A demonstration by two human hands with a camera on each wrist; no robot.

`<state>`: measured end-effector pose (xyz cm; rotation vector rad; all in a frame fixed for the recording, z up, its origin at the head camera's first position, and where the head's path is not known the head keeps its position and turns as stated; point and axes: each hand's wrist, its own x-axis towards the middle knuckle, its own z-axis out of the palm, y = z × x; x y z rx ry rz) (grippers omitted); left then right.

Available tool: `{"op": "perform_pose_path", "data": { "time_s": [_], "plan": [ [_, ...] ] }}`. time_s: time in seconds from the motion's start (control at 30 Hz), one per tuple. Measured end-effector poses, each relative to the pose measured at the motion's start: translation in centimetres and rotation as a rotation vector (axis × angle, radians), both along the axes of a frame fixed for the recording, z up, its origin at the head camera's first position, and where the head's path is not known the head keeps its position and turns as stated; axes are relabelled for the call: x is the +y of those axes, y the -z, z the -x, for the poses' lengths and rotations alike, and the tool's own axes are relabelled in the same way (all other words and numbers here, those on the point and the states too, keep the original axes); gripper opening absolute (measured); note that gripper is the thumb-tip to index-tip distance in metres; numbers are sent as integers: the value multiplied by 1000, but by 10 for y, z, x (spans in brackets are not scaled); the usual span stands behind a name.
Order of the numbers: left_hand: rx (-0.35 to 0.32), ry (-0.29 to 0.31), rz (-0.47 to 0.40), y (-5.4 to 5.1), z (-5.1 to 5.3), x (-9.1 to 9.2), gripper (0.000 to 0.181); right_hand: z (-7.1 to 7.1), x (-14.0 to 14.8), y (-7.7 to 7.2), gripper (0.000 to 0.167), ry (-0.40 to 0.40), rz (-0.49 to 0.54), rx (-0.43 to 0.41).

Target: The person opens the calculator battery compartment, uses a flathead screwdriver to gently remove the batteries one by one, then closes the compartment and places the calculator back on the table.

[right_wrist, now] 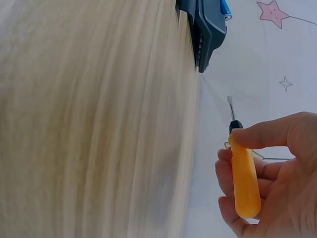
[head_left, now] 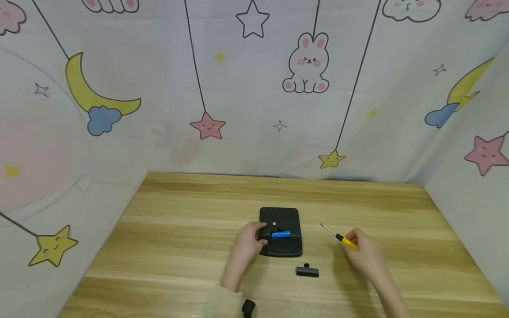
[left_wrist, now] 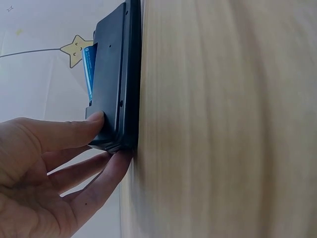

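A flat black device (head_left: 280, 246), perhaps a calculator lying face down, rests on the table. Across its battery compartment sits a blue battery (head_left: 281, 234), tilted up at one end in the left wrist view. My left hand (head_left: 247, 242) grips the device's left edge, with the thumb (left_wrist: 94, 121) on the upper face and fingers against the side. To the right, my right hand (head_left: 363, 254) holds a small screwdriver by its yellow handle (right_wrist: 245, 181). The screwdriver's metal tip (right_wrist: 230, 104) points away, apart from the device.
A small black battery cover (head_left: 307, 271) with a tab lies on the wooden table (head_left: 179, 247) just in front of the device. Near the left sleeve is a black object (head_left: 248, 307), partly cut off. A printed cloth (head_left: 254, 97) encloses the table's back and sides.
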<state>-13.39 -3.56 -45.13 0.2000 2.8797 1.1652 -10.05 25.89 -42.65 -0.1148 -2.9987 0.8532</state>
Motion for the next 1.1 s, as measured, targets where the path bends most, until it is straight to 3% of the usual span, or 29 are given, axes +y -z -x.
{"op": "perform_pose_path", "data": {
  "time_s": [0.5, 1.1],
  "plan": [
    [-4, 14, 46, -4, 3, -10, 45, 4, 4, 13, 20, 72, -104, 70],
    [-5, 23, 26, -4, 5, -3, 44, 1, 13, 15, 20, 60, -168, -27]
  ]
}}
